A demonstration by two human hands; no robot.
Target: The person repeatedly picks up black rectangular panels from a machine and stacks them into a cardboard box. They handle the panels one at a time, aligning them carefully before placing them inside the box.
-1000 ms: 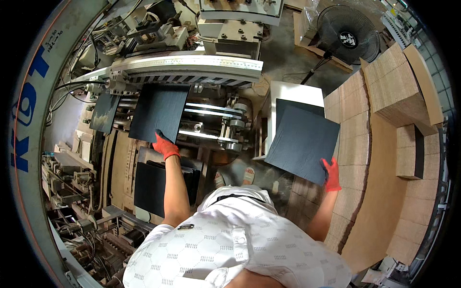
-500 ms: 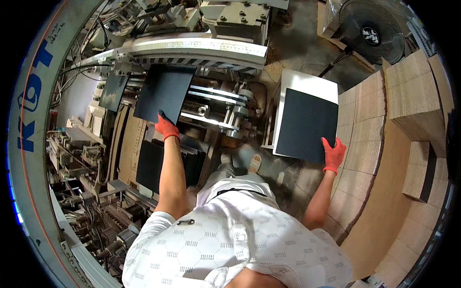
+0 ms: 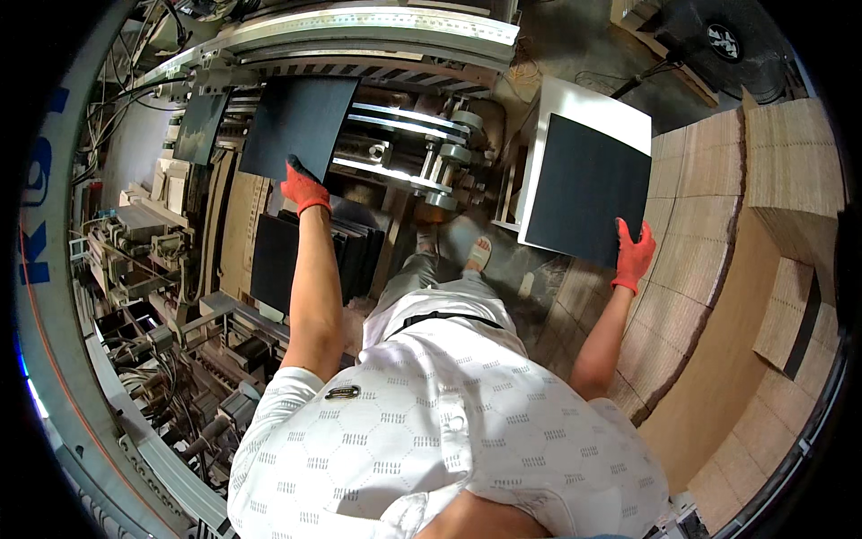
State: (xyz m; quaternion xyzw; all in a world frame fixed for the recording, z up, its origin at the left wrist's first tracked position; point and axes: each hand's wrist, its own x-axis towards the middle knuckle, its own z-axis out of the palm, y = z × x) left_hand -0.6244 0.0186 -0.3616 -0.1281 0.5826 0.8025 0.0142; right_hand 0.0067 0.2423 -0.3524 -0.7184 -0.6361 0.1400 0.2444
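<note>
Both my hands wear red gloves. My left hand (image 3: 306, 189) is closed at the near edge of a thin black board (image 3: 299, 126), a dark fingertip lying over it. This board rests across the rails of a machine (image 3: 395, 115). Off to the right, my right hand (image 3: 634, 254) touches the near right corner of a second black board (image 3: 584, 189), thumb and fingers spread apart. Beneath that one is a white board (image 3: 615, 110), showing along its far and left sides. Below my left hand, several black boards (image 3: 346, 256) stand together in a stack.
Stacked brown cardboard (image 3: 691, 234) lines the right side. A black fan (image 3: 723, 43) stands at the far right. Beyond the rails runs a metal beam with a scale (image 3: 386, 22). Machine parts and cables (image 3: 162, 359) fill the left. My feet in sandals (image 3: 480, 253) are on the floor.
The whole view has shifted, so the machine and boards sit higher in the picture. Both hands keep their places at the two black boards.
</note>
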